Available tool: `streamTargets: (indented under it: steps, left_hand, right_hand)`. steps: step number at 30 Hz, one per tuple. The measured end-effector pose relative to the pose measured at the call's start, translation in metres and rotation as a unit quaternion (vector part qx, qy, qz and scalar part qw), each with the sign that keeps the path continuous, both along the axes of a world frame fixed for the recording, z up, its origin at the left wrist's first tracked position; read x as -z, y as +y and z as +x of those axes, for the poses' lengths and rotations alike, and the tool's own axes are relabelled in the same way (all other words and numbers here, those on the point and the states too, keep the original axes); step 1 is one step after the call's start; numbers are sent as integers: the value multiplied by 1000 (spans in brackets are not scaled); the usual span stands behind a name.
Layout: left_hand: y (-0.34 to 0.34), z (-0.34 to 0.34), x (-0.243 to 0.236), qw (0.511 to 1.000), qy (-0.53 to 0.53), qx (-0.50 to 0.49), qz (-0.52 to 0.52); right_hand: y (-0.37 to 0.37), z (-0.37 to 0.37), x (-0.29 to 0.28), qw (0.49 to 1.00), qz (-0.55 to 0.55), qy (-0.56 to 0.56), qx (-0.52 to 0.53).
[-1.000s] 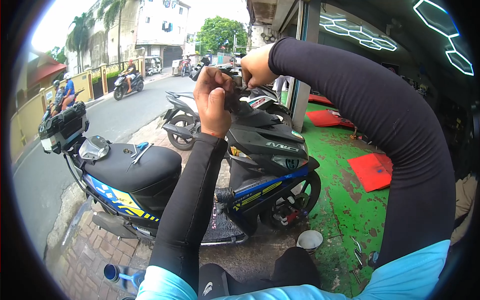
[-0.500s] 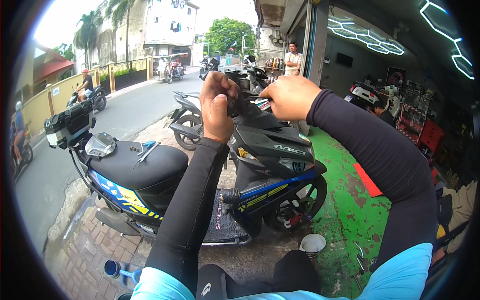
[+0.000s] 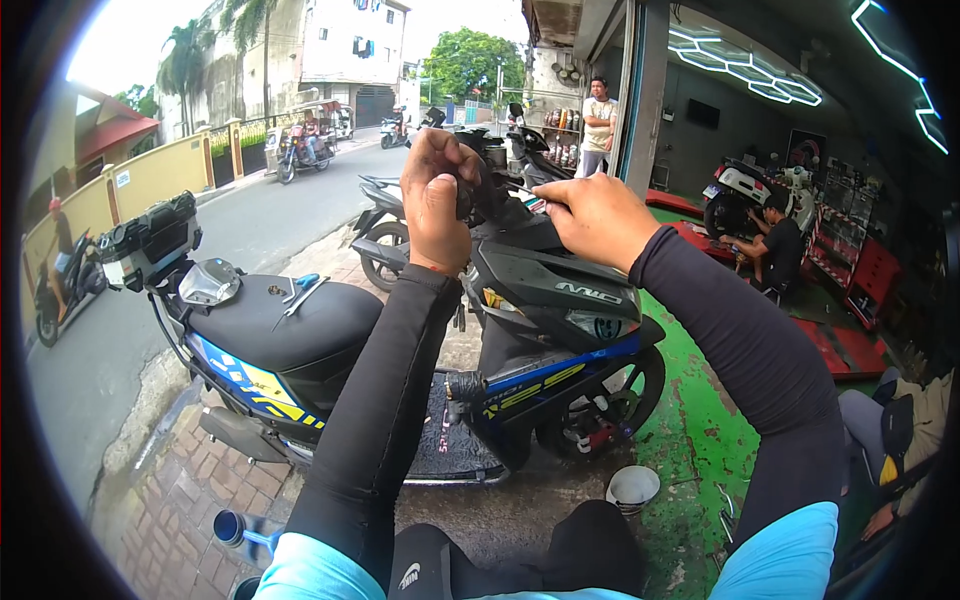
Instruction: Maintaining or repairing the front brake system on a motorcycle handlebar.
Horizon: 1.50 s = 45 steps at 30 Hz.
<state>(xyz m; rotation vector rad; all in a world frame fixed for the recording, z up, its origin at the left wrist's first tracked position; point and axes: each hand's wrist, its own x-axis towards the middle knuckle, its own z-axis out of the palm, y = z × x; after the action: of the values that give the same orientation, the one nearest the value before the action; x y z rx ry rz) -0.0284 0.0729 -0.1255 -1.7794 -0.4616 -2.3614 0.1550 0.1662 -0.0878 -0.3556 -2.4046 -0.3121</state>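
My left hand (image 3: 436, 210) is raised above the black-and-blue scooter (image 3: 545, 290), fingers curled around a dark part (image 3: 474, 200) at handlebar height. Just right of it, my right hand (image 3: 600, 220) has its index finger and thumb drawn together beside that part; what they pinch is too small and hidden to name. On the scooter's seat (image 3: 290, 345) lie a clear, rounded piece (image 3: 208, 285), a blue-handled tool (image 3: 306, 281), a wrench (image 3: 297, 310) and small metal bits.
A white bucket (image 3: 632, 485) and loose tools (image 3: 727, 520) sit on the ground, with blue containers (image 3: 243, 535) at lower left. Parked scooters (image 3: 385, 250) stand behind. A person (image 3: 598, 125) stands by the doorway, another (image 3: 772, 245) crouches inside; riders pass along the road (image 3: 250, 230).
My right hand has moved down and rightward, its elbow lowering; my left hand stays curled around the dark part. My view has shifted, revealing people at the shop, and the road traffic has moved.
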Motion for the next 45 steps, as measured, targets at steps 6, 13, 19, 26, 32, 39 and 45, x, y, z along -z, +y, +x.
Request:
streamTargets:
  steps: [6, 13, 19, 26, 32, 39, 45]
  left_hand:
    - [3, 1, -2, 1000, 0, 7, 0]
    - [2, -2, -1, 1000, 6, 0, 9]
    - [3, -3, 1, 1000, 7, -3, 11]
    - [5, -5, 1, 1000, 10, 7, 8]
    - [4, -5, 0, 1000, 13, 19, 20]
    - [2, -5, 6, 999, -15, 21, 36]
    - [6, -4, 6, 996, -29, 22, 79]
  right_hand:
    - [-7, -6, 1, 1000, 20, 16, 13]
    - [-18, -9, -5, 997, 59, 10, 40]
    - [-21, -12, -7, 998, 53, 10, 44]
    - [-33, -21, -16, 992, 57, -41, 106]
    - [-58, -37, -39, 971, 141, -145, 129]
    - [-86, -65, -82, 914, 179, -315, 182]
    - [-97, -78, -88, 867, 245, -379, 210]
